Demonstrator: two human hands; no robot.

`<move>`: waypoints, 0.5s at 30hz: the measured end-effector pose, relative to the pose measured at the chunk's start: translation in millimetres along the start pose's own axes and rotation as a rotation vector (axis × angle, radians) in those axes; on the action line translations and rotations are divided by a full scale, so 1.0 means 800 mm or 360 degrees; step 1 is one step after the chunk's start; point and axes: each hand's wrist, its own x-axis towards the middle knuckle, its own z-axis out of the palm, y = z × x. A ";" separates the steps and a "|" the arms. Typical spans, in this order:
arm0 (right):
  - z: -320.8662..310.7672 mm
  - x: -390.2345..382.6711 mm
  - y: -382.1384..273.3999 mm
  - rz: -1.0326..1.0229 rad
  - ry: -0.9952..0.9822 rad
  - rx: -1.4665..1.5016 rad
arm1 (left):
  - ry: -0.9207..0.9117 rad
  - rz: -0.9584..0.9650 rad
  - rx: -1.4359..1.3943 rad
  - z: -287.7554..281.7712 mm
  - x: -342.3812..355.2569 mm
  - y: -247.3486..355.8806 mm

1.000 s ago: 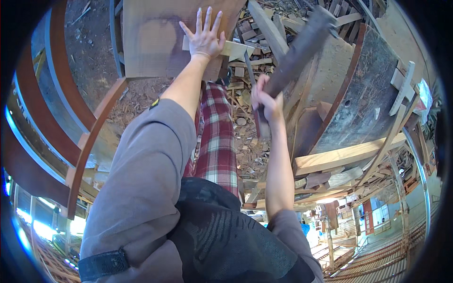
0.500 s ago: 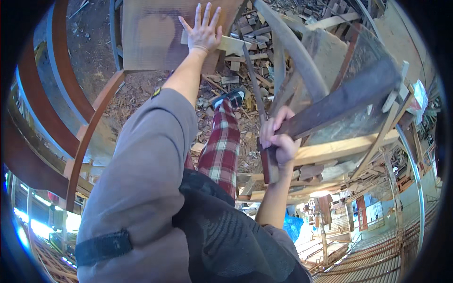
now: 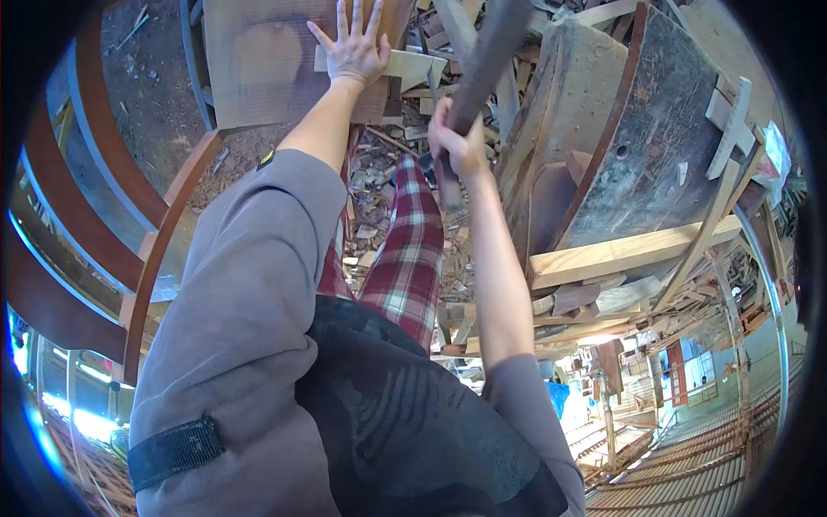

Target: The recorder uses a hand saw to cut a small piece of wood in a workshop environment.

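My left hand (image 3: 354, 53), fingers spread, lies on a pale wood strip (image 3: 411, 67) over a brown, corrugated-looking sheet (image 3: 254, 96) at the top. My right hand (image 3: 461, 142), lower and right of it, is closed around a long dark wooden tool (image 3: 493, 53), apparently a saw with a thin blade running toward the strip's right part; the tool is slightly blurred. My legs in red plaid (image 3: 396, 258) are below.
Curved brown wood pieces (image 3: 108, 185) stand on the left. On the right are a stained board (image 3: 659, 164) with a red-brown edge and a pale beam (image 3: 612, 254). Wood offcuts (image 3: 370, 233) litter the ground; an open-sided shed shows near the rim.
Since half a second ago my right hand and the tool have swung up and leftward, after moving down before that. My left hand stays on the strip.
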 end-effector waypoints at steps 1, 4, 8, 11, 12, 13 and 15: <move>0.002 0.019 0.001 -0.0067 -0.0054 -0.0064 | 0.0128 0.0014 -0.0117 0.005 0.003 0.000; -0.006 0.035 -0.002 -0.0124 0.0042 0.0086 | 0.0110 0.0026 -0.0099 0.011 0.006 0.001; -0.022 0.017 0.007 -0.0135 0.0123 0.0546 | 0.0006 0.0008 -0.0040 0.013 -0.002 -0.004; 0.010 -0.009 -0.003 -0.0095 0.0207 0.0337 | 0.0051 0.0051 -0.0194 0.014 -0.003 -0.004; 0.021 -0.017 -0.020 -0.0047 0.0231 0.0275 | -0.0006 0.0044 -0.0105 0.013 -0.003 -0.004; 0.028 -0.028 -0.035 0.0002 0.0268 0.0204 | -0.0018 0.0035 -0.0101 0.012 -0.005 -0.003; 0.030 -0.056 -0.047 0.0079 0.0248 0.0277 | 0.0058 0.0051 -0.0146 0.007 -0.002 -0.009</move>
